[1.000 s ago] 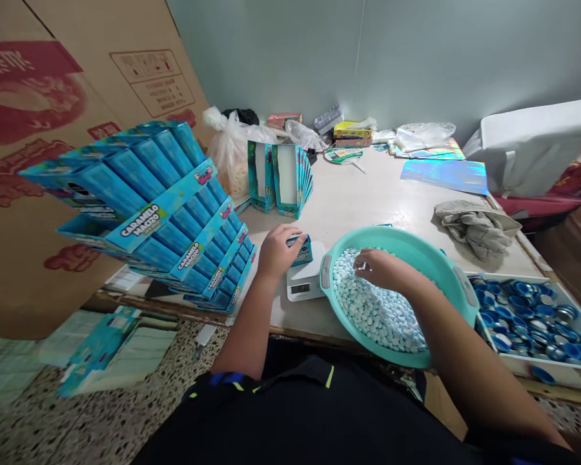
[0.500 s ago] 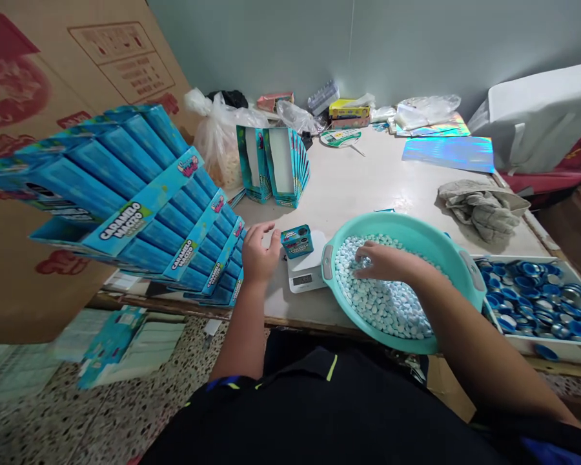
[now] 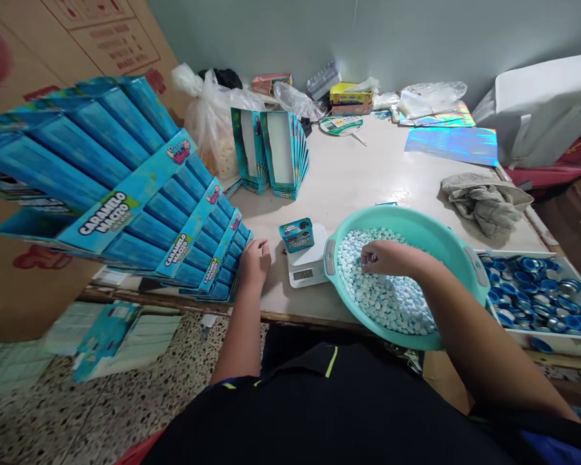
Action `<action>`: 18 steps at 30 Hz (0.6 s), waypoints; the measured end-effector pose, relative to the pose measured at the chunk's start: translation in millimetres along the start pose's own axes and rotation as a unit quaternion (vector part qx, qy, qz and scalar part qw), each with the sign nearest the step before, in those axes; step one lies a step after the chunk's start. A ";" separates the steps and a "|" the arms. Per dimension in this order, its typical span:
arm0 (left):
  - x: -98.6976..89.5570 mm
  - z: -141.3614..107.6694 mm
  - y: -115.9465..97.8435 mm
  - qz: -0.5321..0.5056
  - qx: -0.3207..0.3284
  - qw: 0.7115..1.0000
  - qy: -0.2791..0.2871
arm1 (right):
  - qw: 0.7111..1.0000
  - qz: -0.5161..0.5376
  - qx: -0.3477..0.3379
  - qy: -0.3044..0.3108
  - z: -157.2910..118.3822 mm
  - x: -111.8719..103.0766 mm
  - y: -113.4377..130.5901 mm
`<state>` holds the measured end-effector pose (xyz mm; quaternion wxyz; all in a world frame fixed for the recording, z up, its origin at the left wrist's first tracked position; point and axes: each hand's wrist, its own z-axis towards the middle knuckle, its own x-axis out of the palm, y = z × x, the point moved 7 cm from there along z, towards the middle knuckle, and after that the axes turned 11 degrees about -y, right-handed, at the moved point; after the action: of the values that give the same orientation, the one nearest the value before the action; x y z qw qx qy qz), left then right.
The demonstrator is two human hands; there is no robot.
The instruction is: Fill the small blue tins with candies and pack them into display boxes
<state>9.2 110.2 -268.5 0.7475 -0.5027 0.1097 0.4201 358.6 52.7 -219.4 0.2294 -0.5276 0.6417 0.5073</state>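
My right hand [image 3: 390, 258] is inside a turquoise basin [image 3: 436, 226], its fingers drawn together around some of the small pale blue and white candies [image 3: 392, 300]. The pieces between the fingertips are mostly hidden. To the left of the basin, a small teal printed box [image 3: 297, 236] stands on a white digital scale [image 3: 314, 261] with a lit display. My left hand [image 3: 254, 261] rests on the table beside the stacked blue display boxes [image 3: 159, 213]. Its fingers are loosely bent and it holds nothing that I can see.
Right of the basin stands a white tray [image 3: 513, 332] of blue-rimmed round tins. A grey cloth [image 3: 484, 203] and shiny holographic sheets [image 3: 452, 145] lie behind it. More display boxes [image 3: 277, 155] stand behind the scale, near a knotted plastic bag [image 3: 213, 129]. A large carton [image 3: 97, 39] is at the left.
My right hand's fingers have closed together among the candies. My left hand has lowered and moved slightly left, away from the small box. The view has shifted a little.
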 end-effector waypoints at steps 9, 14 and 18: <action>-22.1 -4.4 -104.8 -0.002 0.178 0.978 -0.107 | 0.997 -0.007 -0.068 -0.022 10.6 21.2 -7.4; 34.8 3.6 -125.5 0.114 0.105 0.984 0.083 | 0.996 -0.029 -0.085 -0.018 17.7 36.5 -11.4; 10.2 6.2 -134.9 0.060 0.114 0.984 0.121 | 0.996 -0.028 -0.087 -0.015 16.5 38.7 -11.5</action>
<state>113.5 101.6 -182.7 0.7549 -0.4533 0.2763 0.3851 351.9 51.0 -262.5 0.2064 -0.5552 0.5767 0.5627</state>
